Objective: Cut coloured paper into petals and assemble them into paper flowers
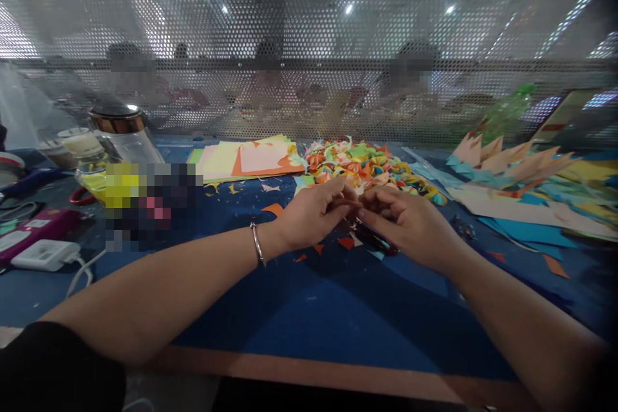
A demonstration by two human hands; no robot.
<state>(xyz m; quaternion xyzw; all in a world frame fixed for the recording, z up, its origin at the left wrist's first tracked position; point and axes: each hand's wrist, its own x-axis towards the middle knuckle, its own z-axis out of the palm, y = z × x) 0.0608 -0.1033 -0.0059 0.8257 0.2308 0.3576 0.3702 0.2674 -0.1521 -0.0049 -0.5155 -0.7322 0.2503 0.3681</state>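
Observation:
My left hand (316, 212) and my right hand (410, 222) meet over the blue table, fingers closed and fingertips nearly touching. Whatever small thing they pinch is mostly hidden, though a brownish-orange edge shows between them. Under my right hand's fingers is a dark red, glossy looped handle (386, 243), like that of scissors; I cannot tell whether the hand grips it. Just beyond the hands lies a heap of small folded paper pieces (352, 164) in orange, yellow, green and pink. Paper scraps (346, 243) are scattered below the fingers.
Coloured paper sheets (265, 158) are stacked behind my left hand. At right stand pointed folded papers (512, 164) above blue sheets (526, 235). A glass jar (128, 135), a purple power strip (46, 232) and a white charger (46, 255) occupy the left. A perforated screen (309, 96) closes the back.

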